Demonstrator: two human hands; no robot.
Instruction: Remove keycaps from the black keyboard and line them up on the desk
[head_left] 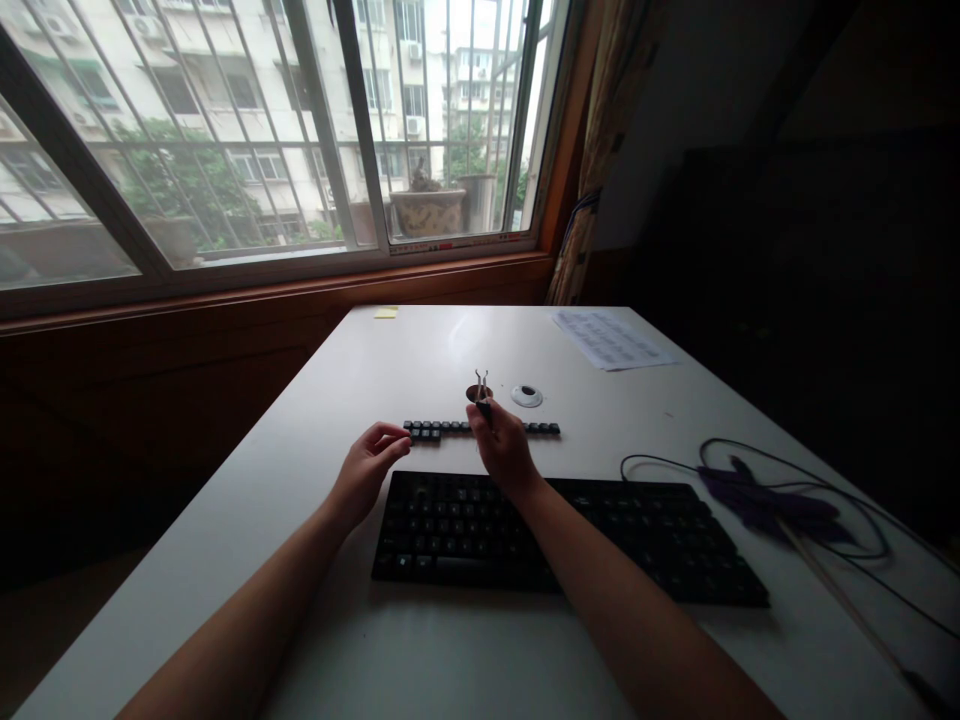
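A black keyboard [465,530] lies in front of me, with some keys gone from its top row. Beyond it, loose black keycaps [544,429] are lined up in a long row, and a shorter row [427,436] sits in front of the left end. My left hand [367,462] pinches a keycap at the left end of the short row between thumb and fingertips. Raised over the keyboard's far edge, my right hand [506,450] grips a wire keycap puller [481,388], its prongs pointing up and nothing visible between them. My right hand hides the middle of the long row.
Behind the keycaps are a round cable hole [474,393] in the white table [315,400] and its white ring cover [526,397]. Printed papers [611,338] and a yellow sticky note [385,313] lie at the back. On the right, a black cable [757,445] loops around a purple cloth [772,505] and a thin stick [840,595].
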